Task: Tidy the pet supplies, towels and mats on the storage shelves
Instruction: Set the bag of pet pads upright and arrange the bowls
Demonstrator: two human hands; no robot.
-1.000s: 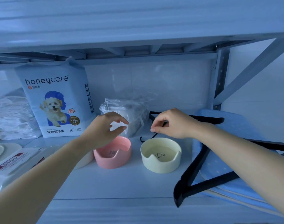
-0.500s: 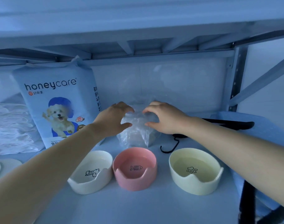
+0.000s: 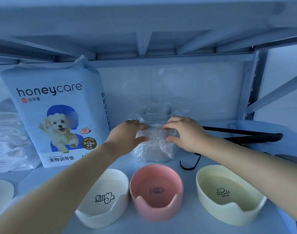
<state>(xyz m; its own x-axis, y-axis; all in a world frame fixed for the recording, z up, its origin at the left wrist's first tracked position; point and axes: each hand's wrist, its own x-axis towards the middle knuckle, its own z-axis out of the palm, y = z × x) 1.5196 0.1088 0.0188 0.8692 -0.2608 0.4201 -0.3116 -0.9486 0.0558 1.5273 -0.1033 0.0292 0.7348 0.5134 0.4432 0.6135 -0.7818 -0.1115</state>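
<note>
- The crinkled clear plastic bag (image 3: 154,147) sits at the far middle of the pale blue metal shelf (image 3: 189,224), behind the pink bowl and just right of the pad pack.
- The left hand (image 3: 127,137) grips the bag's left side, fingers curled over the top and thumb pressed into the plastic below.
- The right hand (image 3: 186,134) grips the bag's right side in the same way, fingers on top and thumb underneath.
- Three ceramic pet bowls stand in a near row: a white bowl with a bone drawing (image 3: 104,198) on the left, a pink bowl with a fish-skeleton drawing (image 3: 156,191) in the middle and a pale yellow bowl with a paw print (image 3: 228,193) on the right.
- A tall light-blue "honeycare" pack of pet training pads with a puppy picture (image 3: 58,115) stands upright at the far left.
- A stack of folded white cloths (image 3: 9,141) lies left of the pack.
- Black clothes hangers (image 3: 242,132) lie at the far right on a light-blue mat (image 3: 262,126); one hook (image 3: 190,164) curls down beside the yellow bowl.
</note>
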